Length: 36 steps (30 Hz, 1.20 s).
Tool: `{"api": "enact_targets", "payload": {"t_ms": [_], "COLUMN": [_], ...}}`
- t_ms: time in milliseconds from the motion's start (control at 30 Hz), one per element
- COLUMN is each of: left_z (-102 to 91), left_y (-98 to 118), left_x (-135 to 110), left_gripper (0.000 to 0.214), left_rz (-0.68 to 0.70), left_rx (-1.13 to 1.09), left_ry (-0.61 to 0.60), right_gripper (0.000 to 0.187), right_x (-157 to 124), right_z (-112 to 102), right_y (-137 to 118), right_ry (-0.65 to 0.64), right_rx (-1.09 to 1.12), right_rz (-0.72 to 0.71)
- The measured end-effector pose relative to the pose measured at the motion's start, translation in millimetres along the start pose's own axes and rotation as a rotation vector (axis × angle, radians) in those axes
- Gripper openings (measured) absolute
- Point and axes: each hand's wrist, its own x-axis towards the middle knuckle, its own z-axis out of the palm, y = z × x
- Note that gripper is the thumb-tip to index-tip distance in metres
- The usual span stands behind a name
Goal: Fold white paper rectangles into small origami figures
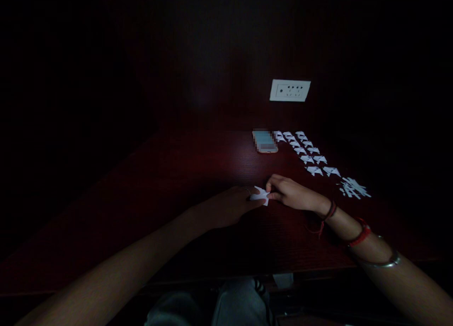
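Note:
Between my two hands is a small piece of folded white paper (pixel 261 196), close to the middle of the dark red table (pixel 198 163). My left hand (pixel 238 203) grips it from the left, with its fingers closed on the paper. From the right, my right hand (pixel 288 192) pinches the paper's edge between thumb and fingers. Pointed corners stick out between the fingers; the rest of the paper is hidden by my left hand.
Several folded white paper shapes (pixel 314 170) lie in two rows at the right. Nearer me is a pile of thin white paper strips (pixel 354 188). A phone (pixel 265 141) lies at the back, below a wall socket (pixel 290 90). The table's front edge (pixel 212 278) runs above my knees.

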Motion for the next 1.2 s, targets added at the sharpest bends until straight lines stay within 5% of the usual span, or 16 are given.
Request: {"api": "enact_targets", "payload": {"t_ms": [567, 1033, 1200], "left_z": [-0.6, 7.1, 10.7], "left_y": [-1.2, -4.3, -7.1], "left_x": [-1.8, -0.8, -1.6], "left_gripper": [0.046, 0.045, 0.048], "left_rz": [-0.010, -0.043, -0.049], "left_rx": [0.105, 0.078, 0.044], "left_ry": [-0.058, -0.029, -0.024], "right_gripper": [0.007, 0.012, 0.009], "right_x": [0.8, 0.6, -1.6], "right_z": [-0.3, 9.7, 10.4], "right_y": [-1.6, 5.5, 4.9], "right_ry": [0.152, 0.160, 0.131], "right_rx": [0.018, 0.301, 0.293], "right_rz": [-0.008, 0.177, 0.106]}}
